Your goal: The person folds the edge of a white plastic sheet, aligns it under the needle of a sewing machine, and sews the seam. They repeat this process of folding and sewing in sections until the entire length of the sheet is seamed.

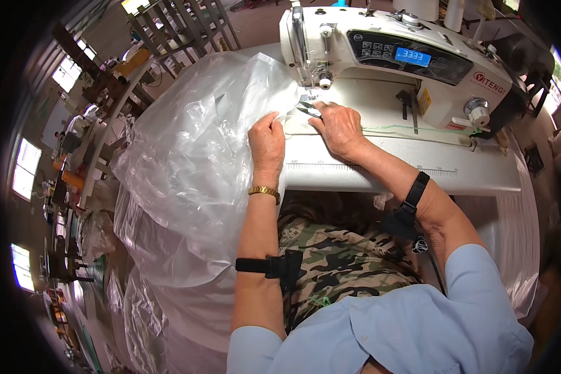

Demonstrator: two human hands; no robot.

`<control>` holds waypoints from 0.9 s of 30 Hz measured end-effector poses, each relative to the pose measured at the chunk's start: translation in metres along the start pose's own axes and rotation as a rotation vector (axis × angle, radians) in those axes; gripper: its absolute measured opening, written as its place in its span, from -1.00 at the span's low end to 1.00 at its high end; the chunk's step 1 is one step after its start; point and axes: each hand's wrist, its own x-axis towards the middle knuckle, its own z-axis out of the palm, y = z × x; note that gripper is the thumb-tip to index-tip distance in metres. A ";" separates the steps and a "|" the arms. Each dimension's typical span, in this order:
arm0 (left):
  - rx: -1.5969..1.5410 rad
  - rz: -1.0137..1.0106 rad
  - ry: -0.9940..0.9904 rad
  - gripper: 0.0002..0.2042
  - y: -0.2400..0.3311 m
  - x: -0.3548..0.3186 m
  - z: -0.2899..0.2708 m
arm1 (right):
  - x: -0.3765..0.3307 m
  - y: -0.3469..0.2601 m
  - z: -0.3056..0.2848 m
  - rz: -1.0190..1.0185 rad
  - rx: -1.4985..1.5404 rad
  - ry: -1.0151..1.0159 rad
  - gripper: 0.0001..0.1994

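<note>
The left forearm reaches almost straight toward the far side, its hand (267, 142) curled and pinching the right edge of the clear plastic sheet (187, 162), which billows over the left of the desk (380, 171). The right forearm slants in from the near right; its hand (341, 129) is wrapped around small snips (310, 110), blades pointing left, close to the sheet's edge and just nearer than the sewing machine's (380, 43) needle.

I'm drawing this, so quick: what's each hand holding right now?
Left hand: closed, pinching clear plastic sheeting.
Right hand: closed, holding small dark snips.
</note>
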 end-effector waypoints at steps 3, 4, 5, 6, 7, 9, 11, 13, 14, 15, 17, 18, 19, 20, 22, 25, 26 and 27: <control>0.005 0.030 0.027 -0.75 -0.002 0.000 0.000 | 0.006 -0.003 0.004 -0.018 -0.016 -0.012 -0.69; 0.008 0.057 0.044 -0.74 -0.002 0.001 0.000 | 0.006 -0.003 0.006 -0.012 -0.011 -0.029 -0.70; 0.013 0.051 0.042 -0.74 -0.003 0.001 0.001 | 0.004 -0.003 0.007 -0.023 -0.014 -0.026 -0.70; 0.014 0.046 0.036 -0.74 -0.003 0.001 0.001 | 0.001 0.000 0.007 -0.025 -0.020 -0.058 -0.72; 0.017 0.040 0.033 -0.75 -0.004 0.002 0.002 | -0.002 0.004 0.007 -0.064 -0.007 -0.057 -0.74; 0.031 0.057 0.043 -0.75 -0.006 0.004 0.004 | -0.014 0.018 0.002 -0.057 -0.013 -0.051 -0.74; 0.028 0.105 0.056 -0.78 -0.010 0.005 0.007 | -0.024 0.039 -0.009 -0.087 -0.002 0.075 -0.72; 0.095 0.039 -0.061 -0.86 -0.015 0.008 0.009 | -0.027 0.062 -0.025 -0.034 -0.026 0.121 -0.66; -0.034 0.053 -0.047 -0.85 -0.016 0.006 0.011 | -0.029 0.070 -0.034 0.036 -0.082 0.060 -0.64; 0.036 0.127 -0.025 -0.84 -0.017 0.006 0.012 | -0.031 0.076 -0.040 0.096 -0.183 0.039 -0.61; 0.037 0.095 -0.016 -0.83 -0.016 0.005 0.015 | -0.027 0.076 -0.048 -0.004 -0.377 0.015 -0.54; 0.056 0.066 -0.027 -0.83 -0.013 0.004 0.017 | -0.029 0.070 -0.045 -0.150 -0.511 0.151 -0.54; 0.088 0.062 0.006 -0.81 -0.010 0.003 0.018 | -0.025 0.059 -0.039 -0.237 -0.438 0.173 -0.55; 0.119 0.034 -0.006 -0.80 -0.007 0.002 0.018 | -0.022 0.048 -0.034 -0.311 -0.360 0.200 -0.56; 0.137 0.028 0.007 -0.77 0.003 -0.005 0.012 | -0.016 0.018 -0.011 -0.300 0.266 0.062 -0.61; 0.115 0.067 -0.074 -0.82 0.019 -0.034 -0.015 | -0.013 -0.020 0.023 -0.135 0.813 -0.081 -0.68; 0.084 0.062 -0.151 -0.83 0.024 -0.051 -0.028 | -0.012 -0.026 0.027 -0.126 0.809 -0.099 -0.68; 0.119 0.185 -0.082 -0.84 0.030 -0.076 -0.041 | -0.011 -0.029 0.030 -0.205 0.563 -0.109 -0.70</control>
